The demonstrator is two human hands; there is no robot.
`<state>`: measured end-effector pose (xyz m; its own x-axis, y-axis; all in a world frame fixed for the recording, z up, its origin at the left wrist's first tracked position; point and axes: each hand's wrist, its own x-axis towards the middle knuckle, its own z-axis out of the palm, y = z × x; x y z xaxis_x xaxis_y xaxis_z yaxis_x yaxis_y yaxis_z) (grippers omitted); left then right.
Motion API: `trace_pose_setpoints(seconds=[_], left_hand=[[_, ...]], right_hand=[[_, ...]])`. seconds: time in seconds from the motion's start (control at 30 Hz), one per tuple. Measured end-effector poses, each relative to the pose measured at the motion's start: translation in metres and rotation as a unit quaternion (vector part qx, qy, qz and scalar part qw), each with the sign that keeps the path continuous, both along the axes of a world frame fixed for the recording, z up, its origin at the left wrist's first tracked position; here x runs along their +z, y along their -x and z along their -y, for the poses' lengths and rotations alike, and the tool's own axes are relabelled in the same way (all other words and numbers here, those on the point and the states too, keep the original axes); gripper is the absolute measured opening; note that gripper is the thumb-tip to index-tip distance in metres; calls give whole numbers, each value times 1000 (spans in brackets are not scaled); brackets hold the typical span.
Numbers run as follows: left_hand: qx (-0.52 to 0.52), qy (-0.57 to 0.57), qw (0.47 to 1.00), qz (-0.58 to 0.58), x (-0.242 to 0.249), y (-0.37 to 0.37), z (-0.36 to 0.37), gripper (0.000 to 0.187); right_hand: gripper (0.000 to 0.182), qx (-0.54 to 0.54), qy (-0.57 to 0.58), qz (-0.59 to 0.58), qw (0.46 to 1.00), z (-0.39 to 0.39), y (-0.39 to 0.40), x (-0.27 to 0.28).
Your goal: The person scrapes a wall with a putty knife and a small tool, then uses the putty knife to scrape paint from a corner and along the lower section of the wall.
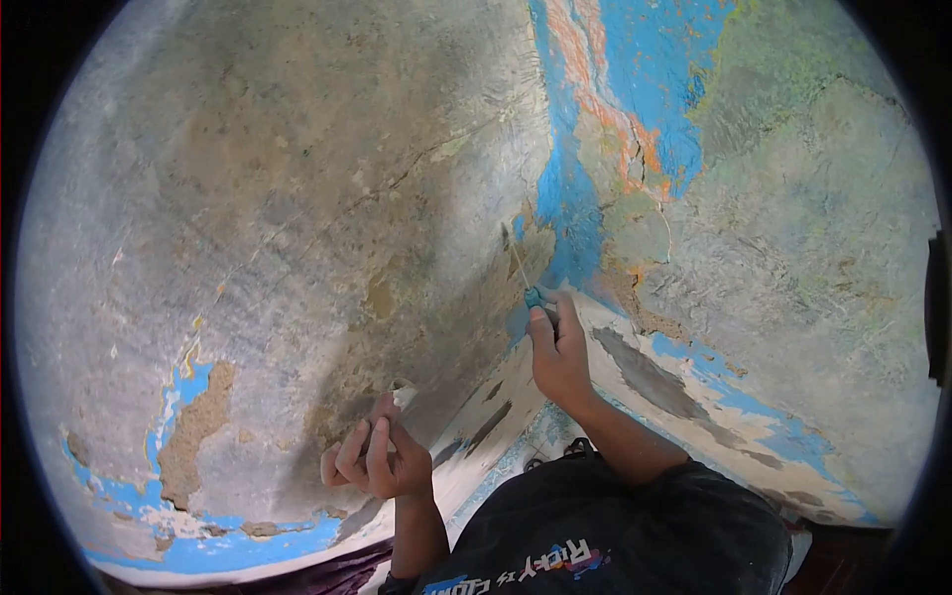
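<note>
My right hand point(560, 362) is closed around the teal handle of a slim tool with a thin metal shaft point(524, 266). Its tip points up and left, right at the wall beside the blue-painted corner point(570, 223). Lower and to the left, my left hand point(382, 461) is raised in front of the left wall point(297, 228). Its fingers are curled, with a small off-white lump point(403, 396) at the fingertips. What the lump is made of, I cannot tell.
Two rough grey walls meet at the corner ahead, with the right wall point(793, 228) worn and cracked. Blue paint and bare brown patches point(198, 436) show low on the left. Pale ledges with flaking paint point(664, 382) run along the bottom. Dark purple cloth point(347, 575) lies below.
</note>
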<state>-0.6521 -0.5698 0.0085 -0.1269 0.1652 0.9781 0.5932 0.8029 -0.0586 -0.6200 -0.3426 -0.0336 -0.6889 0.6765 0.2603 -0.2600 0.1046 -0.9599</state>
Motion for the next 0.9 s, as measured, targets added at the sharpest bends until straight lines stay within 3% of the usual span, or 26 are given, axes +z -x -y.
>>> trace_pose_setpoints(seconds=[0.27, 0.47, 0.67, 0.9], left_hand=[[2, -3, 1000, -2, -14, 18, 0, 24], [-6, 33, 999, -24, -18, 26, 2, 25], [0, 49, 997, -57, -25, 36, 1, 29], [-7, 61, 996, -64, -26, 36, 5, 31]], right_hand=[[20, -32, -21, 53, 998, 5, -3, 10], [21, -95, -35, 19, 995, 7, 14, 13], [24, -53, 37, 20, 998, 13, 9, 18], [22, -70, 16, 22, 997, 11, 11, 10]])
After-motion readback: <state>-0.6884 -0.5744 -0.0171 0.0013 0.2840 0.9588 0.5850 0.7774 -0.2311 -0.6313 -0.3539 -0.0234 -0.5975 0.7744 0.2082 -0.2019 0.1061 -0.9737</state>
